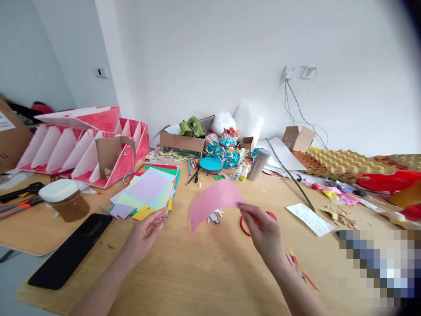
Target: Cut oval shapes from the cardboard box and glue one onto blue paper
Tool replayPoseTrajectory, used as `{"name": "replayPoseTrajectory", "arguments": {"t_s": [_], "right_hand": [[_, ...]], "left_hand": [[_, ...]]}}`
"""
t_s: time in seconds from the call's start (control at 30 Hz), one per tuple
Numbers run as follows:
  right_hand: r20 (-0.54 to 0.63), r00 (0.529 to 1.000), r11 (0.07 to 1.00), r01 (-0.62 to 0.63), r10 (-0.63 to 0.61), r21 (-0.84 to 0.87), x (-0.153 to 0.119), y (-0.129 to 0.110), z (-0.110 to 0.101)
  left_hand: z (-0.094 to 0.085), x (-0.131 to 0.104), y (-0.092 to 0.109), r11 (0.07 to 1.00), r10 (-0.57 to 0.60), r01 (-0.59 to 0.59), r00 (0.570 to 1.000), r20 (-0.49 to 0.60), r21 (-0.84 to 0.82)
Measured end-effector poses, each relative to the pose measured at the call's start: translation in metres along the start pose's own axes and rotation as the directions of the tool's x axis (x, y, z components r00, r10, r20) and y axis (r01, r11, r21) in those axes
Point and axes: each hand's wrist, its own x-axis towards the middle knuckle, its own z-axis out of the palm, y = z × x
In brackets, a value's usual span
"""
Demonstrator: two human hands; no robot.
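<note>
A sheet of pink paper [215, 199] is pinched by its right corner between the thumb and fingers of my right hand [265, 230]. The sheet bows in the air above the table, slightly blurred. My left hand [146, 235] is beside the front right of a stack of coloured paper [149, 186], fingers loosely bent and apart, with nothing visible in them. Behind the pink sheet lies a small grey and white paper cutout [214, 217]. Scissors with red handles [244, 226] lie partly hidden behind my right hand.
Left are a black case [70, 250], a lidded brown jar [67, 199] and a pink-white divided rack [88, 149]. At the back stand a box [182, 142], glue bottles [242, 174] and a metal flask [259, 166]. Egg trays [348, 162] and a white packet [309, 219] lie right.
</note>
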Motion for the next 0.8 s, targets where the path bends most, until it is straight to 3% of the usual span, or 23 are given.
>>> {"name": "replayPoseTrajectory", "arguments": {"t_s": [0.13, 0.27, 0.4, 0.5, 0.6, 0.7, 0.8], "right_hand": [[0.112, 0.986, 0.991, -0.117, 0.125, -0.070, 0.002, 0.036, 0.021], [0.255, 0.958, 0.982, -0.086, 0.128, -0.167, -0.011, 0.059, 0.015], [0.331, 0.933, 0.967, -0.059, 0.142, -0.249, -0.016, 0.064, 0.006], [0.391, 0.909, 0.947, -0.013, 0.145, -0.320, -0.018, 0.060, 0.008], [0.450, 0.871, 0.879, 0.044, 0.199, -0.475, -0.019, 0.053, 0.013], [0.450, 0.865, 0.790, 0.111, 0.222, -0.603, -0.015, 0.042, 0.017], [0.501, 0.839, 0.839, 0.107, 0.211, -0.533, -0.005, 0.022, 0.027]], "left_hand": [[-0.005, 0.007, 0.004, 0.996, 0.056, -0.055, 0.998, -0.017, 0.075], [-0.006, 0.016, 0.006, 0.942, 0.181, -0.173, 0.984, -0.001, 0.287], [0.002, 0.023, 0.006, 0.816, 0.313, -0.333, 0.942, 0.124, 0.473], [0.009, 0.026, 0.009, 0.713, 0.303, -0.405, 0.914, 0.270, 0.572], [0.007, 0.034, 0.016, 0.596, 0.153, -0.336, 0.939, 0.307, 0.730], [0.001, 0.055, 0.019, 0.449, 0.022, -0.201, 0.977, 0.214, 0.871], [0.000, 0.079, 0.013, 0.373, -0.029, -0.090, 0.994, 0.108, 0.923]]}}
